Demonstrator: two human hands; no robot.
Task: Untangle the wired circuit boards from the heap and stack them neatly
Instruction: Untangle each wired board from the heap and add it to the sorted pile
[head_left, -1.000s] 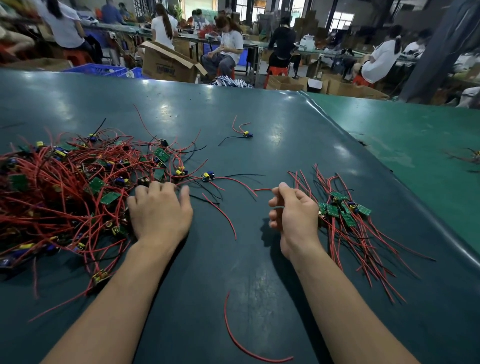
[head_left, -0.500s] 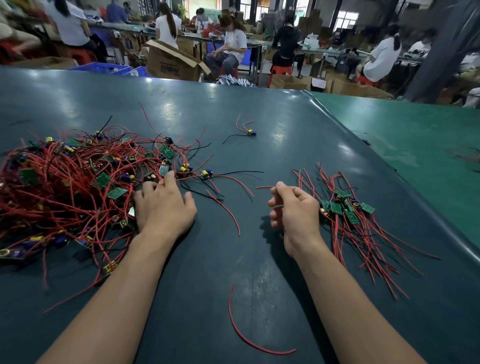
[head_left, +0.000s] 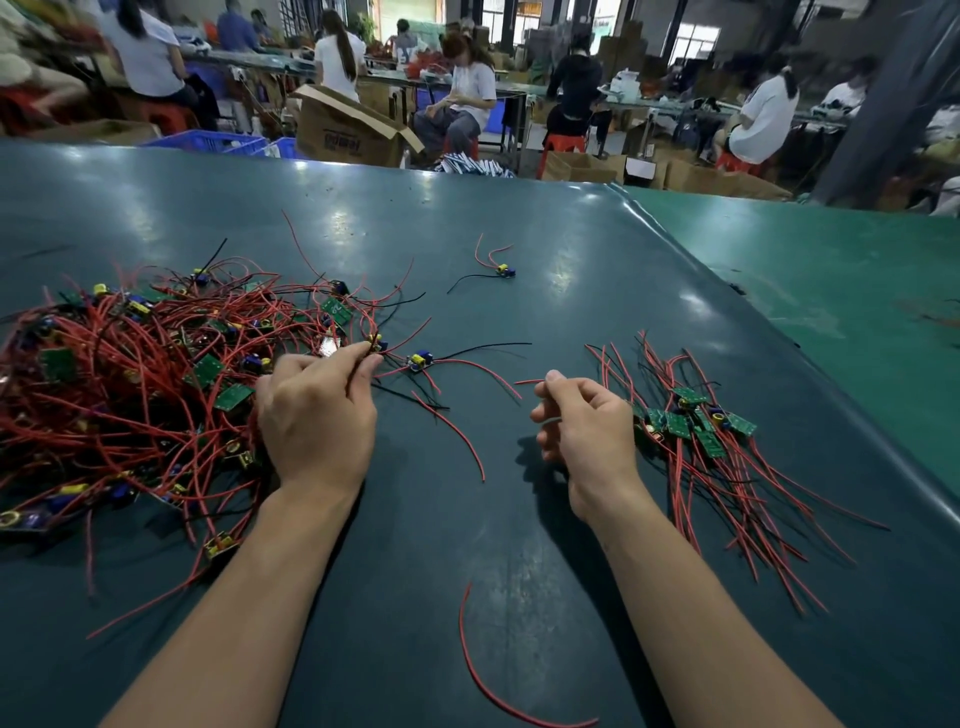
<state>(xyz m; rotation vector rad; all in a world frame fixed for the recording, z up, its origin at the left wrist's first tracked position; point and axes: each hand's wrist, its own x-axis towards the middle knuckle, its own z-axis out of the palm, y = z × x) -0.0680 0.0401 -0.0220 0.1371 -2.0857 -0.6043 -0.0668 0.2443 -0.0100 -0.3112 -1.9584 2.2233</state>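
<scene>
A tangled heap of red-wired green circuit boards (head_left: 130, 374) covers the left of the dark green table (head_left: 519, 249). My left hand (head_left: 317, 415) lies at the heap's right edge, its fingertips pinching a wire beside a small board (head_left: 376, 343). Another wired board (head_left: 420, 360) lies just right of those fingers. My right hand (head_left: 587, 431) hovers with loosely curled fingers and holds nothing, just left of the sorted pile of boards (head_left: 696, 421), whose wires fan toward me.
A single wired board (head_left: 503, 270) lies alone farther back. A loose red wire (head_left: 488, 680) curls near the front between my forearms. A brighter green table (head_left: 857, 291) adjoins on the right. Seated people and cardboard boxes (head_left: 348, 130) fill the background.
My left hand turned from lying flat on the heap's edge to pinching a wire at a small board. My right hand stayed almost still.
</scene>
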